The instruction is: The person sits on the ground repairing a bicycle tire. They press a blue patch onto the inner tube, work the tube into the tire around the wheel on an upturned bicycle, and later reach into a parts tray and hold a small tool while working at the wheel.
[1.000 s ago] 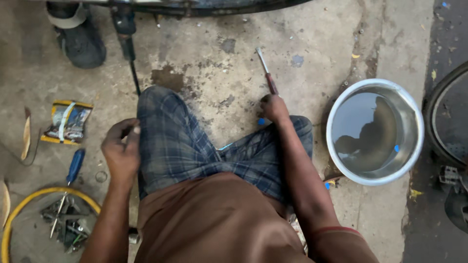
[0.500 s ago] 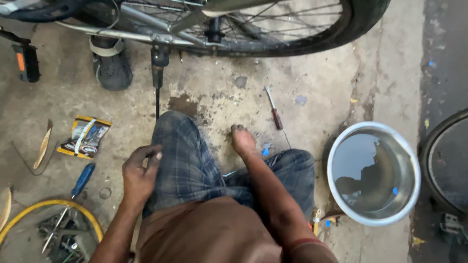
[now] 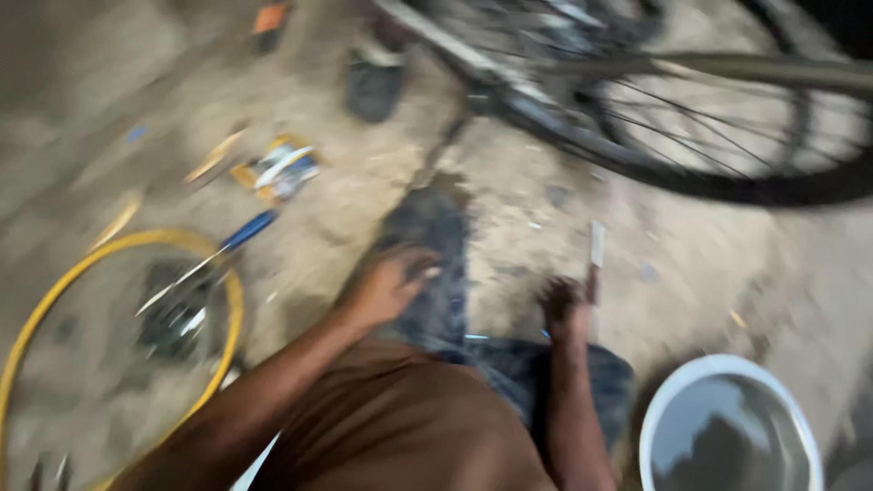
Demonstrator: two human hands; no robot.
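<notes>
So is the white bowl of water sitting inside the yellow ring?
No, the white bowl sits on the ground at the lower right, while the yellow ring lies far off on the left.

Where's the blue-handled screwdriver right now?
In the head view, the blue-handled screwdriver lies on the ground at the person's left, its shaft across the yellow rim, beyond the left hand.

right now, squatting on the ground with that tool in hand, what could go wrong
1. The right hand appears to grip a slim tool pointing toward the bicycle wheel; it might snag the spokes.
2. The white basin of water sits close to the right elbow, so a backward swing could tip or splash it.
3. The blue-handled screwdriver and yellow rim lie loose near the left hand, easy to step on.
</notes>
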